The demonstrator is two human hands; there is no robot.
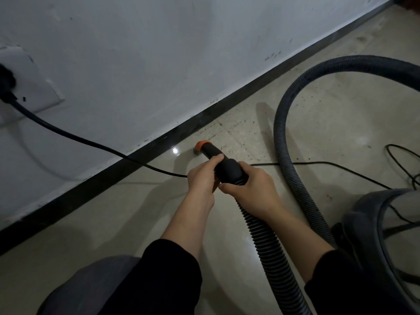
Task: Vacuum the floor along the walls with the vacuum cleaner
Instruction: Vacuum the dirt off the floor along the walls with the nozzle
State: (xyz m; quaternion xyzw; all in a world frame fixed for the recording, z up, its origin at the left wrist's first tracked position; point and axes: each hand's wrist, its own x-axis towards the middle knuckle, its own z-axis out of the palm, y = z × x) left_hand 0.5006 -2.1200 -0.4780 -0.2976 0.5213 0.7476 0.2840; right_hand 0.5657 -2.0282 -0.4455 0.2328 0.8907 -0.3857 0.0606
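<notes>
A black vacuum nozzle (212,152) with an orange tip (201,144) points down at the beige tiled floor (329,123), close to the black baseboard (141,158) of the white wall (136,53). My left hand (203,176) grips the nozzle from the left. My right hand (247,185) grips the black cuff where the ribbed grey hose (284,123) joins it. The hose loops up and right, then back down beside the grey vacuum body (386,228) at the lower right.
A black power cord (75,135) runs from a plug (5,85) in a white wall socket (34,87) across the baseboard and along the floor behind my hands. More thin cable (404,160) lies coiled at the right. Dirt specks dot the tiles near the wall.
</notes>
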